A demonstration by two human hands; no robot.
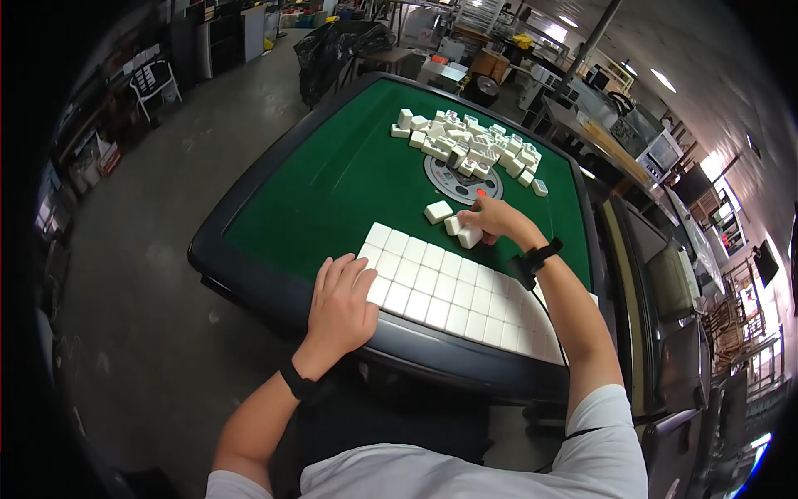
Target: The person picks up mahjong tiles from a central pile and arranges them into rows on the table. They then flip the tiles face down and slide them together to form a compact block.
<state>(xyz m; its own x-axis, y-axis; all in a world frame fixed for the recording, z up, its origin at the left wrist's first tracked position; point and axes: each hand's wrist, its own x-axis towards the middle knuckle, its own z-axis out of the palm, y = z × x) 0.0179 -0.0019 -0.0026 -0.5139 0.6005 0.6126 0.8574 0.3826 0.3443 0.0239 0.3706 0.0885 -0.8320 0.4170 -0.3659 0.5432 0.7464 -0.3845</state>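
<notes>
Fingers of the right hand [500,218] are bent around two loose tiles [470,238] just past the far side of the tile block [449,291], touching them; whether the grip is firm, I cannot tell. Another tile [438,212] lies beyond the block too. At the block's left end, the left hand [342,306] has its fingers slightly parted, tips against the end tiles. Farther beyond the block lies a jumbled heap [453,131].

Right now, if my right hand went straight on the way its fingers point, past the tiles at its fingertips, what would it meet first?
Probably your right hand would meet the loose white tile on the felt just beyond those tiles, though depth is unclear.
</notes>
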